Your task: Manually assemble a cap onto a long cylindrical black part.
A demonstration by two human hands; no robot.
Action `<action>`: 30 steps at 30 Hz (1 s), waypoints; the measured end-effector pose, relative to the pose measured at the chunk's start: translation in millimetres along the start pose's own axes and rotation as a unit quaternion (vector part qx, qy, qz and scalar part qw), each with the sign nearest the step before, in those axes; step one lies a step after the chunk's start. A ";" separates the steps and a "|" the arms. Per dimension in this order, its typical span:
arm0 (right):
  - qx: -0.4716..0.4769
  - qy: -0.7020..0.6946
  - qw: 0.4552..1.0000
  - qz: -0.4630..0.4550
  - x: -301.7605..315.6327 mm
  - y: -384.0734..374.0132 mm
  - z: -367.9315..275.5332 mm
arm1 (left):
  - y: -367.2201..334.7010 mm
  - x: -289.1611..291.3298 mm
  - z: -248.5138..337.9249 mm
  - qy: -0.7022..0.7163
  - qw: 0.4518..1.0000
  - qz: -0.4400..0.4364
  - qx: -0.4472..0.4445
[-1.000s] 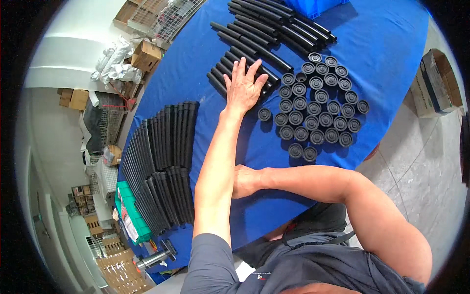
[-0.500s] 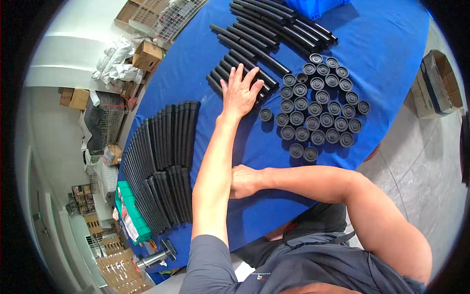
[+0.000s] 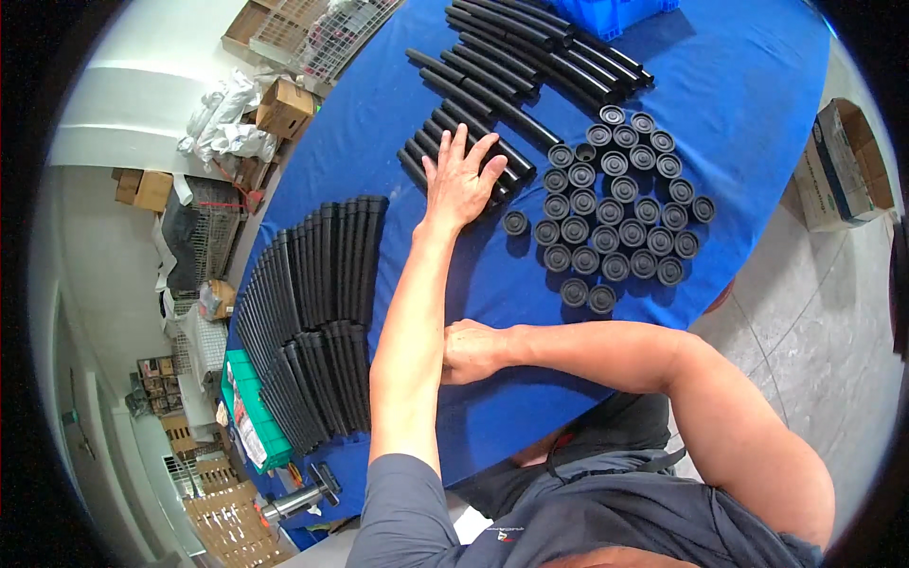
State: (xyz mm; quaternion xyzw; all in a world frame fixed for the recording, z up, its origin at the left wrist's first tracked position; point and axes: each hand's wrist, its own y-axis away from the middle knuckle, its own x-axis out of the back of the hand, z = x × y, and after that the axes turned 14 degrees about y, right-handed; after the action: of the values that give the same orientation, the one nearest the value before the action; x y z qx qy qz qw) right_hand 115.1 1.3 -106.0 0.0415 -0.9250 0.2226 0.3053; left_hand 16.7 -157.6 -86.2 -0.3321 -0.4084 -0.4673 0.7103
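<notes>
My left hand point(image 3: 461, 185) lies with fingers spread over a row of short black tubes point(image 3: 436, 140), its fingertips touching them. My right hand point(image 3: 471, 351) rests low over the blue cloth, curled like a fist. My left forearm crosses in front of its fingers, so whatever it may hold is hidden. To the right of the tubes stand many round black caps point(image 3: 604, 238) with ringed tops, grouped loosely. One single cap point(image 3: 514, 223) sits apart, nearest my left hand. Left of my forearm, long black tapered tubes point(image 3: 327, 265) with thicker ends lie side by side in two overlapping rows.
More black tubes point(image 3: 559, 57) lie at the far side, near a blue crate point(image 3: 615, 13). A green bin point(image 3: 256, 417) and a metal tool with a cylindrical body point(image 3: 303, 499) are at the left edge. An open cardboard box point(image 3: 846, 166) stands on the floor at right.
My left hand has drawn back very slightly toward me and left over the tubes. My right hand stays almost where it was.
</notes>
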 end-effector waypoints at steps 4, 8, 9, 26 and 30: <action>-0.007 0.006 1.000 -0.003 -0.7 1.5 0.1 | 1.0 -3.4 1.0 -0.001 1.000 0.017 -0.001; 0.012 -0.006 0.999 0.043 -8.9 1.8 3.3 | 1.9 -4.6 4.4 -0.003 0.999 0.035 -0.019; 0.012 -0.009 0.999 0.046 -9.3 1.3 3.0 | 1.7 -2.9 4.4 -0.012 1.000 0.016 -0.018; 0.008 0.026 1.000 0.005 -8.1 0.7 6.2 | 10.4 -7.5 0.0 -0.002 0.999 0.014 -0.048; 0.001 0.007 1.000 -0.029 0.3 -1.0 1.5 | 17.7 -0.3 -6.7 0.039 0.998 0.005 -0.050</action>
State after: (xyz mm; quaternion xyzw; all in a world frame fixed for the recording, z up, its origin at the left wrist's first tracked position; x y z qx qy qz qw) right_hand 114.2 -0.3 -106.6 0.0666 -0.9209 0.2148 0.3183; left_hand 35.0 -157.2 -91.1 -0.3512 -0.3549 -0.4958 0.7106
